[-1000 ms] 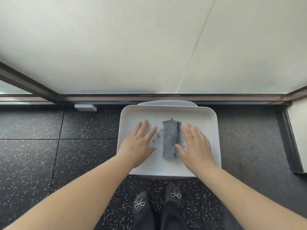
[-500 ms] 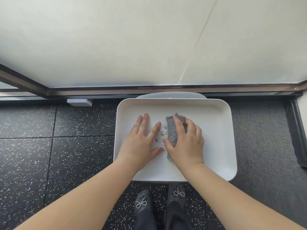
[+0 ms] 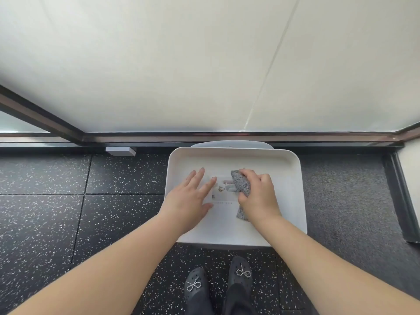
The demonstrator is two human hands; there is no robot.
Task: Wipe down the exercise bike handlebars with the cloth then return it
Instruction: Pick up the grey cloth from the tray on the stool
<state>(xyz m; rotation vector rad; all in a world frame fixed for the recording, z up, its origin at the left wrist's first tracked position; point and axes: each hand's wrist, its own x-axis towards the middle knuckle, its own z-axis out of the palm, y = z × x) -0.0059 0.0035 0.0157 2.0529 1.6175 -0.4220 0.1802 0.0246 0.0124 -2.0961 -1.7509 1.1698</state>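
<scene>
Nubby grey terry cloth (image 3: pixel 241 184), rolled lengthwise, lies in the smooth white rounded-corner plastic tray (image 3: pixel 293 178) and is clenched by the right hand (image 3: pixel 258 196), its ends poking out beyond the knuckles and wrist. The left hand (image 3: pixel 189 201) rests flat with straight fingers on the tray floor beside a small printed label (image 3: pixel 223 193).

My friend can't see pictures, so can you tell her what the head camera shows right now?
Looking down, a person's right hand grips a grey cloth in a white tray, while the left hand lies flat on the tray beside it. The tray sits above a dark speckled floor, with the person's shoes below.
</scene>
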